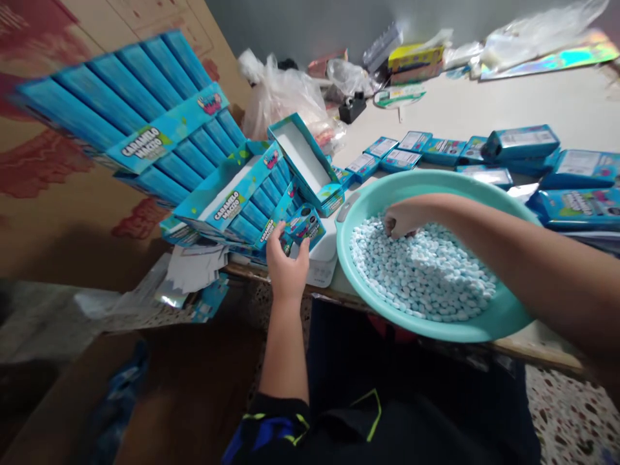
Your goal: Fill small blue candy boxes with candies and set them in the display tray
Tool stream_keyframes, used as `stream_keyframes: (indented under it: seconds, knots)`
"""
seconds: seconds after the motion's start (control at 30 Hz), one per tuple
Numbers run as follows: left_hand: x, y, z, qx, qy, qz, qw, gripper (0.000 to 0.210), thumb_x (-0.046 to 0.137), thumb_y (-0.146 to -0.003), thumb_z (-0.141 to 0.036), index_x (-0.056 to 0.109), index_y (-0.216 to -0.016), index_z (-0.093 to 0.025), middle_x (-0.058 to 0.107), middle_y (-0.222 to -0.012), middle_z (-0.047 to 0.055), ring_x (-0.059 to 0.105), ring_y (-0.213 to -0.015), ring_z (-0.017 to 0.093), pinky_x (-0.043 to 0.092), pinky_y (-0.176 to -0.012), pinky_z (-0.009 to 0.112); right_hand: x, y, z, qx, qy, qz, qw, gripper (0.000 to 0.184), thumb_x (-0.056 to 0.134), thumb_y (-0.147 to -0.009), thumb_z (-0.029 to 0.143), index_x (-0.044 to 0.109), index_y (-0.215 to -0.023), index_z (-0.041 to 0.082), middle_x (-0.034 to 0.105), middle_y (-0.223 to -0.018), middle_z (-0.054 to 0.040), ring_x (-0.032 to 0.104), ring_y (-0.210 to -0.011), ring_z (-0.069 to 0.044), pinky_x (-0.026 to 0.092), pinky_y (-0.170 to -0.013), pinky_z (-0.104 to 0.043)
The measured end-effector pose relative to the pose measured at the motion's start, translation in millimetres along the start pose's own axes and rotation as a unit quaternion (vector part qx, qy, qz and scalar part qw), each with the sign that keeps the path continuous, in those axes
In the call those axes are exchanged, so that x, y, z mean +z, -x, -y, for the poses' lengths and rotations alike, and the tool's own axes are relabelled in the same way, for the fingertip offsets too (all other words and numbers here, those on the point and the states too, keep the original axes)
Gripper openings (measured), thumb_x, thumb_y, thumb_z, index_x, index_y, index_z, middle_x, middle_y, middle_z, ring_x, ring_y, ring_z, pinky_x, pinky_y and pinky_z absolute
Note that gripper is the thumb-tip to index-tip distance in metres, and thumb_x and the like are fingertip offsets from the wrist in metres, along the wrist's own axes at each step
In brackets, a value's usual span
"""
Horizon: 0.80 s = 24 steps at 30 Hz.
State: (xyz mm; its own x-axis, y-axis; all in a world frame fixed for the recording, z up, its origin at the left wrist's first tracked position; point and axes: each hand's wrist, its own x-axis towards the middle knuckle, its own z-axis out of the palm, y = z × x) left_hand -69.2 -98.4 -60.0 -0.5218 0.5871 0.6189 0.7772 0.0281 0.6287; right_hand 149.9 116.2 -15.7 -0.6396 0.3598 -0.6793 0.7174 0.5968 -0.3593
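My left hand (288, 261) has its thumb and fingers around a small blue candy box (307, 225), just above a white kitchen scale (322, 268). My right hand (407, 218) reaches into a turquoise basin (513, 316), its fingers curled and partly sunk among small pale-blue and white candies (436, 278). Beside the left hand, a blue display carton (232, 206) marked "Caramelo Macizo" holds several slim boxes. An open display carton with a white inside (307, 155) leans behind the small box.
Taller stacked display cartons (145, 110) lean against a large cardboard box (58, 226) at left. Several blue candy boxes (443, 150) lie behind and right of the basin. Plastic bags (285, 97), a black tape dispenser (352, 108) and a yellow box (415, 63) sit farther back.
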Motion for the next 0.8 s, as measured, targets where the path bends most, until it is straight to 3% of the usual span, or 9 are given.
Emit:
stream_keyframes:
  seconds: [0.07,0.13,0.2,0.3,0.43,0.63,0.8]
  knots:
    - [-13.4,4.3,-10.8,0.031,0.001,-0.082,0.996,0.027,0.068,-0.089,-0.032,0.061,-0.111,-0.018,0.069,-0.12,0.012,0.067,-0.116,0.026,0.056,-0.099,0.043,1.4,-1.4,-3.0,-0.003,-0.01,-0.01,1.0,0.018,0.064,-0.093,0.014,0.071,-0.11,0.012,0.066,-0.076,0.0002,0.063,-0.063,-0.013,0.05,-0.06,-0.023]
    - [-32.0,4.1,-18.1,0.069,0.035,-0.213,0.974,0.008,0.06,-0.091,-0.026,0.054,-0.092,-0.021,0.068,-0.094,0.005,0.071,-0.09,0.022,0.058,-0.083,0.04,2.0,-1.4,-4.6,-0.003,-0.019,-0.014,1.0,0.019,0.064,-0.091,0.013,0.072,-0.109,0.013,0.066,-0.076,-0.0003,0.063,-0.062,-0.013,0.049,-0.059,-0.023]
    - [-54.4,-1.7,-19.5,0.111,0.06,-0.339,0.933,0.015,0.055,-0.086,-0.021,0.042,-0.081,-0.024,0.056,-0.074,-0.002,0.062,-0.068,0.018,0.053,-0.069,0.037,2.0,-0.6,-4.8,-0.001,-0.023,-0.015,1.0,0.018,0.063,-0.091,0.013,0.072,-0.106,0.013,0.067,-0.077,-0.0009,0.063,-0.062,-0.013,0.05,-0.059,-0.024]
    - [-85.3,-13.0,-13.4,0.123,0.064,-0.427,0.893,0.019,0.05,-0.076,-0.019,0.032,-0.077,-0.025,0.046,-0.071,-0.004,0.051,-0.059,0.015,0.043,-0.062,0.033,2.2,-0.6,-4.4,-0.004,-0.019,-0.021,1.0,0.014,0.064,-0.09,0.013,0.072,-0.102,0.014,0.068,-0.076,-0.001,0.064,-0.064,-0.014,0.051,-0.062,-0.025]
    - [-102.2,-15.0,-4.4,0.075,0.068,-0.436,0.894,0.017,0.05,-0.073,-0.022,0.034,-0.079,-0.024,0.051,-0.077,-0.002,0.046,-0.059,0.013,0.035,-0.061,0.03,4.4,-6.9,-5.6,-0.002,0.004,-0.027,1.0,0.01,0.069,-0.085,0.013,0.071,-0.092,0.021,0.068,-0.068,0.0019,0.063,-0.064,-0.014,0.053,-0.064,-0.029]
    - [-91.9,-8.0,-2.2,-0.038,0.15,-0.456,0.877,0.025,0.051,-0.067,-0.024,0.032,-0.083,-0.024,0.056,-0.081,-0.001,0.045,-0.06,0.011,0.033,-0.059,0.027,8.8,-15.0,-5.0,-0.001,0.026,-0.019,0.999,0.017,0.07,-0.081,0.01,0.066,-0.077,0.025,0.066,-0.059,0.0061,0.062,-0.062,-0.014,0.052,-0.065,-0.031]
    - [-81.6,-8.6,-4.3,-0.003,0.115,-0.443,0.889,0.022,0.051,-0.07,-0.025,0.032,-0.082,-0.024,0.054,-0.078,-0.002,0.049,-0.06,0.012,0.039,-0.057,0.028,9.7,-15.0,-8.7,-0.01,0.021,-0.024,0.999,0.018,0.071,-0.081,0.01,0.066,-0.077,0.027,0.068,-0.065,0.0056,0.063,-0.066,-0.014,0.052,-0.07,-0.034]
